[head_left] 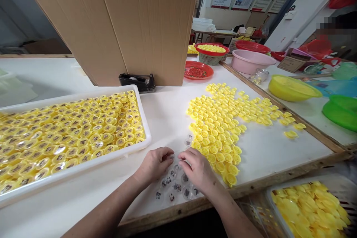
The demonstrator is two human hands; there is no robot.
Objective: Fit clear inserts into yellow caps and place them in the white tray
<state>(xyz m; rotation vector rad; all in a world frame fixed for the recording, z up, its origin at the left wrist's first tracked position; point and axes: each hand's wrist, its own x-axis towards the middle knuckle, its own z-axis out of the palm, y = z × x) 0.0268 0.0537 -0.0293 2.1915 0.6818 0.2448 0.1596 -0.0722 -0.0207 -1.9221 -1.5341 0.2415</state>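
My left hand (157, 163) and my right hand (193, 165) face each other just above the white table (164, 119), fingertips a small gap apart. Each hand is pinched closed; what the fingers hold is too small to make out. Beneath and in front of them lie several clear round discs (177, 187) with small dark printed pictures. Right of my right hand spreads a large group of small yellow round cups (217, 130). To the left, a white tray (147, 137) is filled with yellow round pieces (83, 130) bearing printed pictures.
A cardboard box (134, 26) stands behind the tray, with a black tape dispenser (138, 82) at its base. A red plate (198, 70), pink basin (251, 61), yellow bowl (292, 89) and green bowl (341, 113) sit farther back. A bin (275, 208) of yellow pieces is lower right.
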